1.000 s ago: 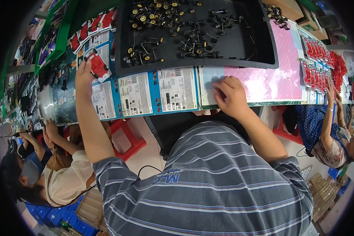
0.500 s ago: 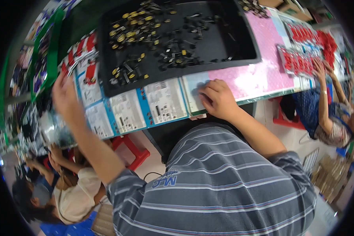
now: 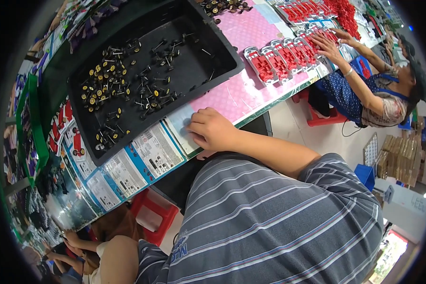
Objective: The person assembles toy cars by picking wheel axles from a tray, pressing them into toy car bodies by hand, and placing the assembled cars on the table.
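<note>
My right hand [image 3: 213, 130] rests at the near table edge with its fingers curled, knuckles up, on a pale printed card beside the pink mat [image 3: 241, 90]. I see nothing held in it. Just beyond it lies a large black tray [image 3: 222, 71] scattered with several small black-and-yellow wheel-and-axle parts [image 3: 113, 90]. A row of printed cards [image 3: 151, 151] lines the table edge to the left of the hand. My left hand is out of the picture; only the bare upper arm [image 3: 116, 258] shows at the lower left.
Clear blister trays with red toy parts [image 3: 270, 64] sit on the pink mat to the right, where another person's hands [image 3: 324, 42] work. Red toy pieces on cards [image 3: 73, 142] and a green crate [image 3: 31, 132] lie left. A red stool [image 3: 151, 217] stands under the table.
My left hand, which reached to the red toy pieces at the far left, has dropped out of view. The view has swung and tilted rightward. My right hand stays at the table edge.
</note>
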`<action>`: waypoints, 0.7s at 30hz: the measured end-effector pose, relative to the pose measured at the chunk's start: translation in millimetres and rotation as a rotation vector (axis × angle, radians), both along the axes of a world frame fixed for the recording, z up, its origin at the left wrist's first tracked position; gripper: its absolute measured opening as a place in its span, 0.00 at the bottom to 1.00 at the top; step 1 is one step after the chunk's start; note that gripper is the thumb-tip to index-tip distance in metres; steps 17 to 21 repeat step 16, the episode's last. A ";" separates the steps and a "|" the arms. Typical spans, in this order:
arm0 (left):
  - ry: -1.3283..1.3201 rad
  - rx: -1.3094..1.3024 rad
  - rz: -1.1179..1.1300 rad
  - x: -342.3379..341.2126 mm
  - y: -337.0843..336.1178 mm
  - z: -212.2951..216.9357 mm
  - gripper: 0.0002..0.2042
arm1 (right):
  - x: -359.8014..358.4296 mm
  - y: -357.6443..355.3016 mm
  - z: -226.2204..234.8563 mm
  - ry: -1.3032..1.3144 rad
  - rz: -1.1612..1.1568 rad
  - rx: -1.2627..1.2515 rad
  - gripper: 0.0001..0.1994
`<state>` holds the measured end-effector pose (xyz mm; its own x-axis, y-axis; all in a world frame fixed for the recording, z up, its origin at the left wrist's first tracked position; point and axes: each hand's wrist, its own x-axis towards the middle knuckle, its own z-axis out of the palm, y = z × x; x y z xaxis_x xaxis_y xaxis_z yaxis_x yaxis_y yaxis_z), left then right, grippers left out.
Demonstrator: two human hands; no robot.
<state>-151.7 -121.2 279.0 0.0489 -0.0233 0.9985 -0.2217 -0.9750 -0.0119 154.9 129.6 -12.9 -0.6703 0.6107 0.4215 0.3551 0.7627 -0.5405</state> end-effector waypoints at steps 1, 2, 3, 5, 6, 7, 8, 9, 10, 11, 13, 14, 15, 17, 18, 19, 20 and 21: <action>-0.003 -0.002 0.097 -1.0 -5.2 -3.0 0.12 | 0.3 -0.3 1.2 0.008 -0.011 0.003 0.13; -0.007 -0.003 0.190 -3.6 -8.8 -3.4 0.12 | -0.9 0.4 2.4 0.015 0.014 0.010 0.13; 0.000 -0.004 0.173 5.4 2.5 3.3 0.12 | -1.6 0.1 1.9 0.020 0.036 0.013 0.12; 0.211 -0.201 -0.063 28.8 24.1 17.0 0.09 | -2.8 0.0 -3.9 0.044 0.027 0.012 0.12; 0.316 -0.297 -0.180 45.3 38.0 24.5 0.10 | -0.3 1.1 -6.2 0.060 0.041 0.010 0.11; 0.421 -0.388 -0.296 54.9 47.3 30.7 0.12 | 0.7 1.3 -6.4 0.055 0.034 0.009 0.11; 0.527 -0.479 -0.411 60.5 57.4 34.0 0.15 | 0.9 0.5 -7.3 0.052 0.017 0.011 0.11; 0.533 -0.477 -0.401 68.2 61.2 38.9 0.15 | -0.9 -0.2 -6.2 0.061 0.033 0.007 0.11; 0.542 -0.526 -0.456 75.6 65.0 43.4 0.14 | -1.6 -0.8 -5.0 0.069 0.052 0.001 0.11; 0.548 -0.573 -0.516 79.7 68.7 46.7 0.13 | -1.5 -1.5 -3.7 0.072 0.057 0.005 0.11; 0.560 -0.670 -0.642 84.4 77.4 52.0 0.11 | -0.6 -1.8 -2.3 0.069 0.044 0.000 0.11; 0.567 -0.720 -0.710 84.7 81.5 53.9 0.09 | 1.0 -1.4 -2.5 0.072 0.042 0.000 0.11; 0.570 -0.721 -0.710 83.9 84.0 52.4 0.09 | 3.2 -1.2 -3.0 0.064 0.025 -0.004 0.11; 0.598 -0.297 0.150 81.9 86.3 48.2 0.08 | 3.8 -0.5 -3.3 0.055 0.010 -0.009 0.11; 0.598 -0.297 0.150 81.9 86.3 48.2 0.08 | 3.8 -0.5 -3.3 0.055 0.010 -0.009 0.11; 0.598 -0.297 0.150 81.9 86.3 48.2 0.08 | 3.8 -0.5 -3.3 0.055 0.010 -0.009 0.11; 0.598 -0.297 0.150 81.9 86.3 48.2 0.08 | 3.8 -0.5 -3.3 0.055 0.010 -0.009 0.11; 0.598 -0.297 0.150 81.9 86.3 48.2 0.08 | 3.8 -0.5 -3.3 0.055 0.010 -0.009 0.11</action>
